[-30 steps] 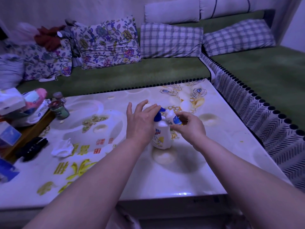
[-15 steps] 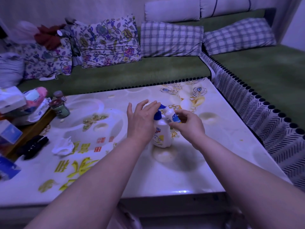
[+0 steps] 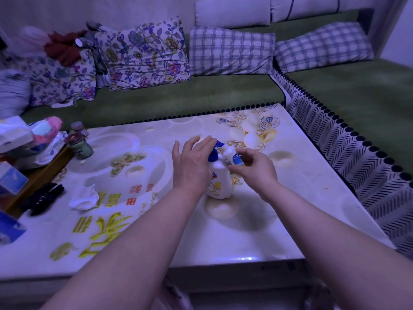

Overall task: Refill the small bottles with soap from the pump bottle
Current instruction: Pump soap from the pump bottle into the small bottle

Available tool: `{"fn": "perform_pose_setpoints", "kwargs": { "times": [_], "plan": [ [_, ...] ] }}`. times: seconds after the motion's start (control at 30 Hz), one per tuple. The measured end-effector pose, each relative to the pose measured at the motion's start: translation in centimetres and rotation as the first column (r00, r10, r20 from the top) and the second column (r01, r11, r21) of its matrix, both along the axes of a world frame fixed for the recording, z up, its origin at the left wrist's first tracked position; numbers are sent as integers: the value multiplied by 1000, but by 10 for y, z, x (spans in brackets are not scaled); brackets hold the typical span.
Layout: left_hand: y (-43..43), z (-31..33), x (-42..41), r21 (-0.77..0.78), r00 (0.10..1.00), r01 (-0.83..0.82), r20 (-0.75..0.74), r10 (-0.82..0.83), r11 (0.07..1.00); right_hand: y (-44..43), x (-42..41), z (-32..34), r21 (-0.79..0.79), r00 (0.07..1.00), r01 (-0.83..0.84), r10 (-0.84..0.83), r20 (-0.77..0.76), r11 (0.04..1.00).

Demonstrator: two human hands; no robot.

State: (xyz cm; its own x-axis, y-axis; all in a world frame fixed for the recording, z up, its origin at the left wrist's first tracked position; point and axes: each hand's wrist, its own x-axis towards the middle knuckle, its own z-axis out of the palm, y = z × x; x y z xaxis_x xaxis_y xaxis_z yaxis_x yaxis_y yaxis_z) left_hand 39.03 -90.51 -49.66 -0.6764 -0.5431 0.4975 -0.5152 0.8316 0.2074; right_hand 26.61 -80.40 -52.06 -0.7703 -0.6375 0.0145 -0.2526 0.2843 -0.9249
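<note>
A white pump bottle (image 3: pixel 218 180) with a blue pump head (image 3: pixel 215 151) stands upright in the middle of the table (image 3: pixel 223 231). My left hand (image 3: pixel 192 164) lies flat over the pump head, fingers straight, pressing on it. My right hand (image 3: pixel 254 167) grips a small white bottle (image 3: pixel 231 155) with a blue label, tilted, its mouth up against the pump's spout. Whether soap is flowing is hidden.
Two small capped jars (image 3: pixel 80 145) stand at the table's left, by tissue packs (image 3: pixel 42 135) and a box (image 3: pixel 11 177). A crumpled tissue (image 3: pixel 83 196) and a black object (image 3: pixel 43 198) lie front left. A green couch with pillows (image 3: pixel 231 51) wraps the far and right sides.
My right hand has shifted the small bottle a little and kept it at the spout. My left hand stays pressed on the pump head.
</note>
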Motion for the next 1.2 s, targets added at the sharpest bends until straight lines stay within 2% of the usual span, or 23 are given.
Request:
{"fn": "perform_pose_setpoints", "kwargs": {
  "times": [0.37,0.67,1.0,1.2],
  "plan": [
    [-4,7,-2,-43,988,10,155,-3,999,-1,-5,-3,62,999,21,-19,-37,998],
    [2,2,-3,14,998,-16,-53,16,1000,-1,1,-8,9,999,38,-38,-5,999],
    [1,7,0,31,998,7,55,-9,1000,-4,4,-9,-10,999,31,-31,29,999],
    [2,5,1,78,1000,15,17,-17,997,-3,1,-8,-9,999,34,-34,20,999]
  ]
}}
